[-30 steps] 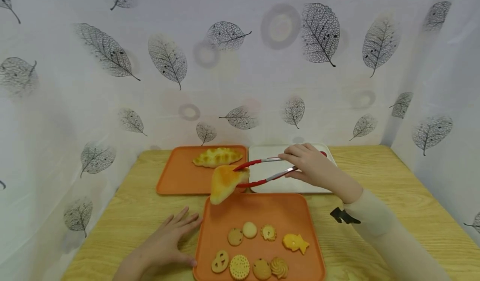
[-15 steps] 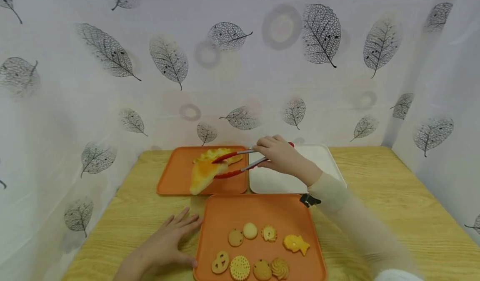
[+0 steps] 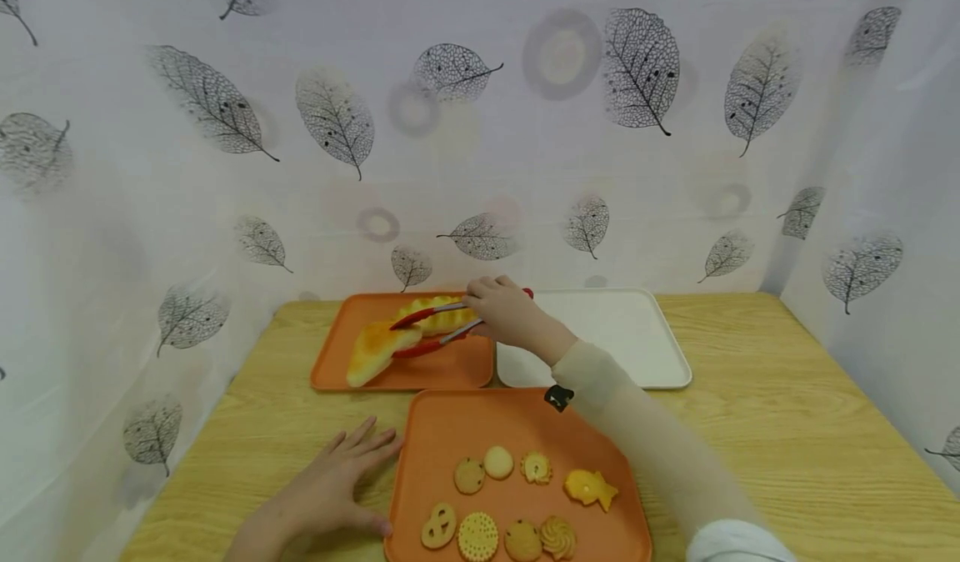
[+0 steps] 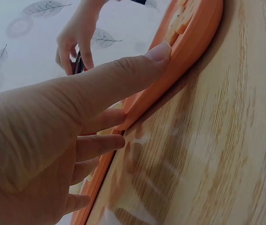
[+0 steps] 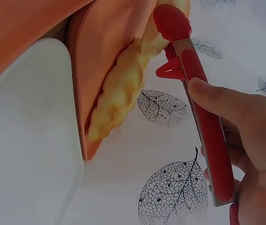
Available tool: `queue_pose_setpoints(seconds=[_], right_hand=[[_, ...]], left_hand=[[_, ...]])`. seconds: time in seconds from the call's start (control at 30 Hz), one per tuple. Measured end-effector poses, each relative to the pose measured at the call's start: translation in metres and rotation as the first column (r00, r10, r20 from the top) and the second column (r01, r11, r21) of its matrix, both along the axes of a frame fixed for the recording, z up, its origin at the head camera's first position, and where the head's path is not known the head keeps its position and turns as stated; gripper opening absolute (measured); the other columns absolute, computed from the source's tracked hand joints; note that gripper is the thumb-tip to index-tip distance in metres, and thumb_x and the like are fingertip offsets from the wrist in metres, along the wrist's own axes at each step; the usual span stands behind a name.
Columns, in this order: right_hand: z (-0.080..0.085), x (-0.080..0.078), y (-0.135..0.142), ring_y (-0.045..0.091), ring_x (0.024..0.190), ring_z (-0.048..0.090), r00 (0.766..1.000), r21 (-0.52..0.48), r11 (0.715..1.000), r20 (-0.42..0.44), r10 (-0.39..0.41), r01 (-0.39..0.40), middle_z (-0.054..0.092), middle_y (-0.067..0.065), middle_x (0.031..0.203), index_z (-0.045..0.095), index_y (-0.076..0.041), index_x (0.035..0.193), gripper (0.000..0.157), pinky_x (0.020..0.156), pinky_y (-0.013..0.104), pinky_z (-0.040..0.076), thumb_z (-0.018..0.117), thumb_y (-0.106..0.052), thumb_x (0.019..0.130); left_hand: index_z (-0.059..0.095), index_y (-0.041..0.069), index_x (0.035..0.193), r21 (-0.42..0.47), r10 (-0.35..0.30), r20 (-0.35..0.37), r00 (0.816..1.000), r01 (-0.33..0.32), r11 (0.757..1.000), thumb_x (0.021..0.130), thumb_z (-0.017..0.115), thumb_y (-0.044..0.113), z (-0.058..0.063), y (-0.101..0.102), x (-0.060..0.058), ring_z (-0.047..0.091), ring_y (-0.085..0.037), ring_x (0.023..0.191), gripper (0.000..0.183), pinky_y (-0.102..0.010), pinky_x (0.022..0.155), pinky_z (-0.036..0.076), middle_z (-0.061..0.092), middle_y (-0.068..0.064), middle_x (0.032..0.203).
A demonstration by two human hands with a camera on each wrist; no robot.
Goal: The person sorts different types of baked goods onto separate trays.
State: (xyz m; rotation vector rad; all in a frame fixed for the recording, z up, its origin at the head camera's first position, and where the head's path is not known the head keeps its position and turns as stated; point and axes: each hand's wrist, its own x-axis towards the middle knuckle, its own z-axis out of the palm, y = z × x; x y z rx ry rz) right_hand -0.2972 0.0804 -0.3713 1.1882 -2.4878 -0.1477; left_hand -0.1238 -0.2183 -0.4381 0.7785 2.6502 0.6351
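My right hand (image 3: 510, 312) grips red-and-silver tongs (image 5: 208, 136), whose red tips pinch a golden wedge-shaped bread (image 3: 375, 349). The bread is over the left part of the back orange tray (image 3: 457, 370); whether it touches the tray I cannot tell. Behind it on that tray lies a ridged, long bread (image 5: 119, 93), partly covered by the tongs. Beside the front orange tray (image 3: 510, 416) is my left hand (image 3: 330, 487), fingers spread; in the left wrist view its thumb and a fingertip touch the tray's rim.
Several cookies lie on the front tray, among them a fish-shaped one (image 3: 590, 489) and a pretzel-shaped one (image 3: 439, 526). To the right of the back orange tray stands a white tray (image 3: 600, 337). A leaf-print curtain (image 3: 480, 145) hangs behind the wooden table (image 3: 780, 395).
My right hand has carried the wedge-shaped bread in the tongs leftward, from between the trays to over the back orange tray. My left hand has stayed put.
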Motion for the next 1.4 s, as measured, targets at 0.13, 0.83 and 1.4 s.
queue_pose_setpoints(seconds=[0.13, 0.83, 1.4], right_hand=[[-0.002, -0.003, -0.014, 0.019, 0.106, 0.055, 0.999, 0.047, 0.998, 0.016, -0.040, 0.040, 0.059, 0.003, 0.112, 0.065, -0.014, 0.124, 0.050, 0.088, 0.036, 0.046, 0.073, -0.043, 0.084], [-0.006, -0.009, -0.064, 0.020, 0.121, 0.054, 0.989, 0.141, 0.984, 0.080, -0.124, 0.112, 0.058, 0.003, 0.128, 0.064, -0.014, 0.126, 0.049, 0.103, 0.035, 0.047, 0.071, -0.043, 0.087], [0.005, 0.001, -0.014, 0.026, 0.113, 0.055, 0.984, 0.015, 0.999, 0.171, -0.046, 0.045, 0.057, 0.010, 0.124, 0.058, -0.007, 0.134, 0.061, 0.095, 0.042, 0.050, 0.074, -0.040, 0.085]], left_hand=[[0.038, 0.017, 0.151, -0.002, 0.001, -0.003, 1.000, -0.001, 1.000, 0.067, 0.068, 0.072, 0.000, 0.000, 0.000, 0.014, -0.044, 0.149, 0.105, -0.071, 0.113, 0.014, 0.037, -0.012, 0.156], [0.040, 0.016, 0.150, 0.001, 0.005, -0.029, 1.000, -0.005, 1.000, 0.067, 0.070, 0.071, -0.001, -0.001, 0.001, 0.017, -0.045, 0.148, 0.104, -0.072, 0.111, 0.017, 0.040, -0.013, 0.154], [0.037, 0.016, 0.151, 0.009, 0.004, -0.004, 1.000, -0.004, 1.000, 0.068, 0.069, 0.071, -0.001, -0.002, 0.001, 0.013, -0.044, 0.149, 0.104, -0.072, 0.112, 0.015, 0.037, -0.012, 0.156]])
